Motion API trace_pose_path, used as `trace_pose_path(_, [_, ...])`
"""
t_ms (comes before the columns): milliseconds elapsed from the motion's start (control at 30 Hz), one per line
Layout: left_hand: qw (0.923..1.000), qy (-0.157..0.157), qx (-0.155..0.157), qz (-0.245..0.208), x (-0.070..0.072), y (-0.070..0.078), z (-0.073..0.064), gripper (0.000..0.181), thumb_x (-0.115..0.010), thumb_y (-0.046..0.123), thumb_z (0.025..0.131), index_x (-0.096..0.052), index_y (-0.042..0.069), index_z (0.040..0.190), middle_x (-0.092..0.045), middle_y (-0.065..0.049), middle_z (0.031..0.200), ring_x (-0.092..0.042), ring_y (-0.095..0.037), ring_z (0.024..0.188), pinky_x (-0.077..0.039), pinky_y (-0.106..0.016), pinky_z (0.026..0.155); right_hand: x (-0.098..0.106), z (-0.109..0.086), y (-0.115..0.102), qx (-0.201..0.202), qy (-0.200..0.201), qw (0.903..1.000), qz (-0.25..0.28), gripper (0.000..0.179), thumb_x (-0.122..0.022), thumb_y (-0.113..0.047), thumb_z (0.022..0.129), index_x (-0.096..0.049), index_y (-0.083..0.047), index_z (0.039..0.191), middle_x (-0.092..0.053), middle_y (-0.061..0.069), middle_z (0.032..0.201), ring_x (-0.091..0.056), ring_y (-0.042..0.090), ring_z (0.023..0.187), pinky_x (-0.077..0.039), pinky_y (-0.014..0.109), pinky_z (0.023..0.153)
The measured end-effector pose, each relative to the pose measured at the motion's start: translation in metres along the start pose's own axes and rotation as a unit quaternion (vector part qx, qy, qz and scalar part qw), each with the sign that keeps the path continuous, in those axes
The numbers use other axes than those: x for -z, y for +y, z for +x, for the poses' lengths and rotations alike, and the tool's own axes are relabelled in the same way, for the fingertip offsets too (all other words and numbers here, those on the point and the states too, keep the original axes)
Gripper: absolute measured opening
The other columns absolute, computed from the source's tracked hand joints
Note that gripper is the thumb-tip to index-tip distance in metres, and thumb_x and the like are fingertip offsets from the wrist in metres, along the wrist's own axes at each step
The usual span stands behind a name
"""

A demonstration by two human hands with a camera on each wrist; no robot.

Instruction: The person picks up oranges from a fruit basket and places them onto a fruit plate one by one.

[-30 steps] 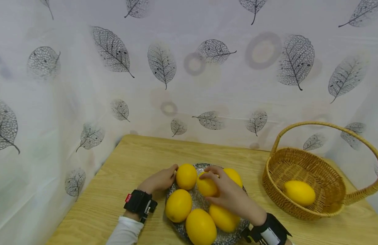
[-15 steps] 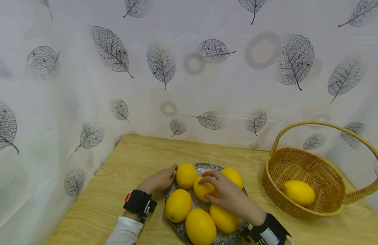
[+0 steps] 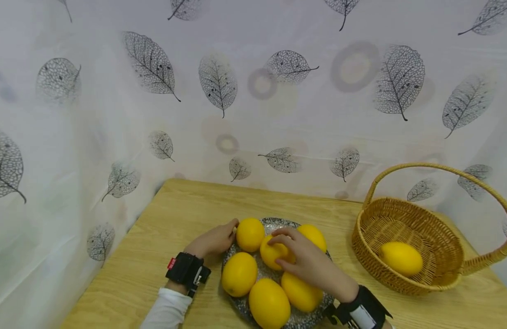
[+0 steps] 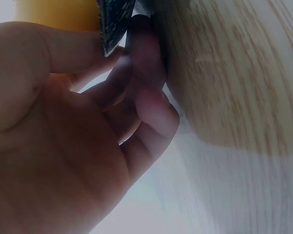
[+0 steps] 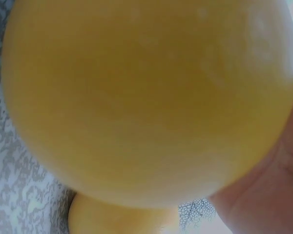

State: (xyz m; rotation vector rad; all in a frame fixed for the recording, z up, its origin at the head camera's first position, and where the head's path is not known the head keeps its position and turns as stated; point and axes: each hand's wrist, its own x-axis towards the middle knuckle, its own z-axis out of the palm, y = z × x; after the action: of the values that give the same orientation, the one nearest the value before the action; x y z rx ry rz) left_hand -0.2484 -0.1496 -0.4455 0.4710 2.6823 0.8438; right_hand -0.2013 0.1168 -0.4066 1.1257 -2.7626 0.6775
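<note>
A speckled grey plate (image 3: 274, 223) holds several yellow lemons. My left hand (image 3: 212, 240) pinches the plate's left edge; in the left wrist view the thumb lies over the dark rim (image 4: 115, 24) and the fingers curl beneath it. With curved fingers and thumb, my right hand (image 3: 307, 260) grips the lemon (image 3: 271, 256) in the middle of the plate. Around it lie other lemons, among them one at the near right (image 3: 301, 292) below my right hand. A large lemon (image 5: 151, 97) fills the right wrist view and hides the fingertips.
A wicker basket (image 3: 405, 289) with a tall arched handle stands right of the plate, one lemon (image 3: 401, 259) inside it. Behind the wooden table (image 3: 196, 201) hangs a white curtain (image 3: 245, 27) printed with leaves.
Between the first frame and half a second ago, the lemon at my right fingers shifted slightly left and toward me. Since then it has barely moved; my left hand stays at the rim.
</note>
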Motion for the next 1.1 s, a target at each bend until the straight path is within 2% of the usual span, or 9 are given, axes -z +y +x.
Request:
trace_pose_path(333, [1.0,0.0,-0.003,0.004,0.0007,-0.0006,0.0017,0.043,-0.038,0.011,0.103,-0.037,0.0,0.144,-0.062,-0.024,0.13,-0.057,-0.021,0.094,-0.049,-0.046,0.093,-0.001,0.0008,0.0024,-0.002,-0.005,1.0,0.004,0.035,-0.072,-0.025,0.085,-0.064,-0.021,0.119,-0.057,0.004,0.13,-0.054,0.019,0.118,-0.054,0.041,0.093])
trace_pose_path(567, [0.9999,0.001,-0.008,0.006,-0.0004,-0.0026,0.0033,0.04,-0.037,0.012,0.103,-0.039,0.001,0.142,-0.061,-0.023,0.132,-0.058,-0.021,0.106,-0.048,-0.049,0.102,-0.0016,0.0007,0.0035,-0.001,-0.006,1.0,0.005,0.035,-0.072,-0.026,0.085,-0.064,-0.021,0.118,-0.058,0.004,0.13,-0.055,0.019,0.117,-0.055,0.04,0.092])
trace_pose_path(733, [0.9999,0.002,-0.012,0.007,-0.0006,-0.0018,0.003,0.036,-0.037,0.011,0.103,-0.042,0.001,0.138,-0.062,-0.024,0.129,-0.059,-0.023,0.108,-0.048,-0.05,0.101,-0.0015,0.0003,0.0036,-0.004,-0.008,0.9999,0.007,0.035,-0.072,-0.027,0.085,-0.064,-0.021,0.118,-0.058,0.004,0.13,-0.055,0.019,0.117,-0.054,0.041,0.093])
trace_pose_path(933, [0.9999,0.002,-0.006,0.008,-0.0006,-0.0001,0.0013,0.04,-0.038,0.011,0.103,-0.039,0.0,0.141,-0.063,-0.024,0.129,-0.058,-0.021,0.095,-0.05,-0.046,0.093,-0.0009,-0.0002,0.0038,-0.007,-0.01,0.9999,0.006,0.035,-0.071,-0.027,0.085,-0.064,-0.021,0.119,-0.058,0.004,0.13,-0.055,0.019,0.117,-0.054,0.041,0.093])
trace_pose_path(1100, [0.9999,0.004,-0.009,0.012,-0.0004,-0.0005,0.0022,0.039,-0.038,0.011,0.103,-0.04,0.001,0.141,-0.064,-0.024,0.125,-0.058,-0.02,0.092,-0.05,-0.044,0.089,0.0006,0.0006,0.0038,-0.012,-0.012,0.9998,0.004,0.035,-0.071,-0.027,0.085,-0.064,-0.021,0.119,-0.058,0.004,0.13,-0.055,0.02,0.117,-0.054,0.041,0.094])
